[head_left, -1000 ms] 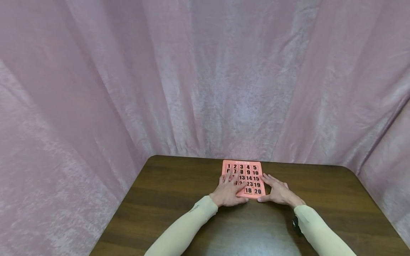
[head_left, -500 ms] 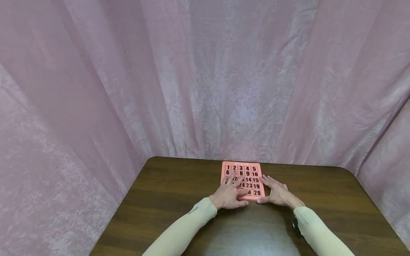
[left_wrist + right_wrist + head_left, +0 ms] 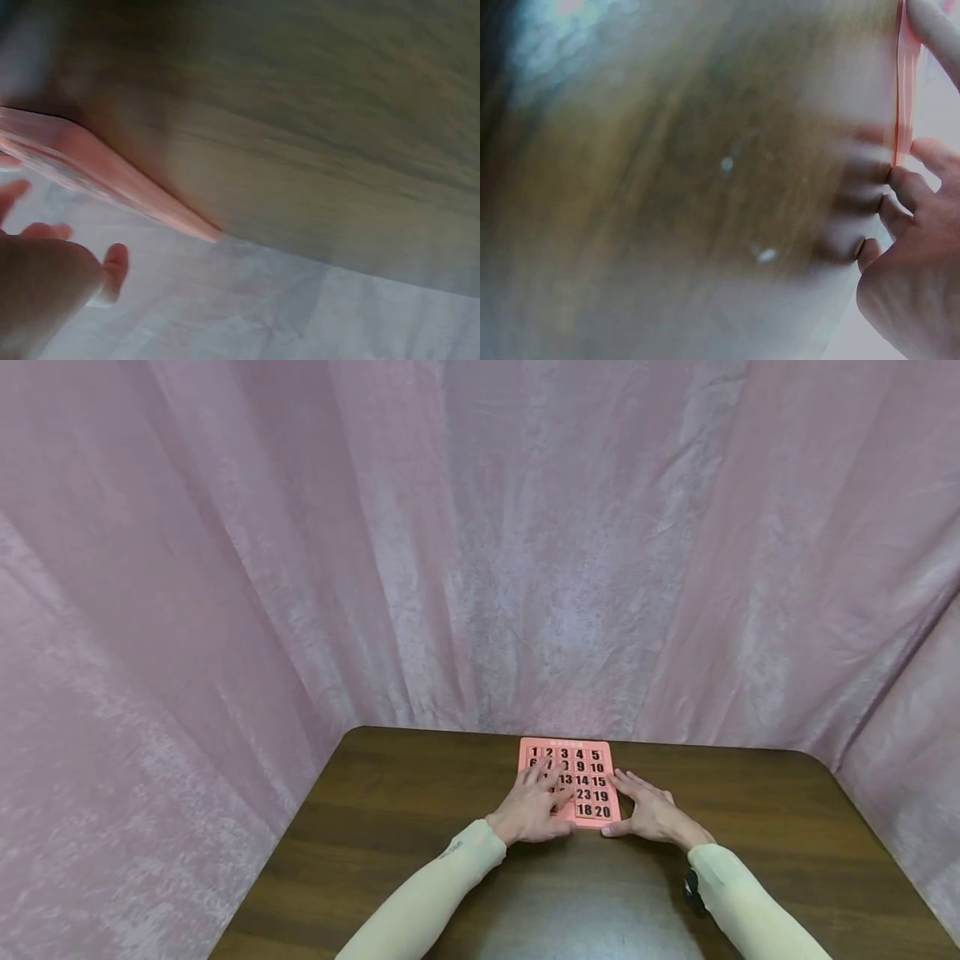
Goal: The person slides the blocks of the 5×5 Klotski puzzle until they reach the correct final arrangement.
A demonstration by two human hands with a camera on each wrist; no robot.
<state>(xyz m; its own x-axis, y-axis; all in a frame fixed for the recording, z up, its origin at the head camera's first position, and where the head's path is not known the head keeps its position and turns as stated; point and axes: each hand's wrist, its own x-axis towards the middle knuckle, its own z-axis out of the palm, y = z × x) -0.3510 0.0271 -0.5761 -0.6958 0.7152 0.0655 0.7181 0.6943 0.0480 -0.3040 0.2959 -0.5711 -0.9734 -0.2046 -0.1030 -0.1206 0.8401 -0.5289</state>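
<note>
Pink rectangular number-tile board point(image 3: 591, 787): upper rows seemingly ordered, lower unsorted; our left fingers point(image 3: 557, 798) outspread, right fingers point(image 3: 630, 789) gripping corner.

The number board point(image 3: 589, 774) is pink with black numerals point(image 3: 584, 795), the table point(image 3: 592, 893) brown wood-grain, the curtain point(image 3: 480, 543) mottled mauve.

Head view: soft, even light; pale sheen on near middle of table point(image 3: 585, 918), lighter patches on curtain point(image 3: 570, 568); uncovered numerals point(image 3: 582, 780) on pink board point(image 3: 597, 746) legible. Left wrist view: dim, hazy; wood grain smeared, left hand point(image 3: 49, 281) soft-edged. Right wrist view: bluish-white glare upper left, two small bright specks; background behind right hand point(image 3: 930, 240) washed out; dark, blurred patches beside its fingers point(image 3: 909, 189).
</note>
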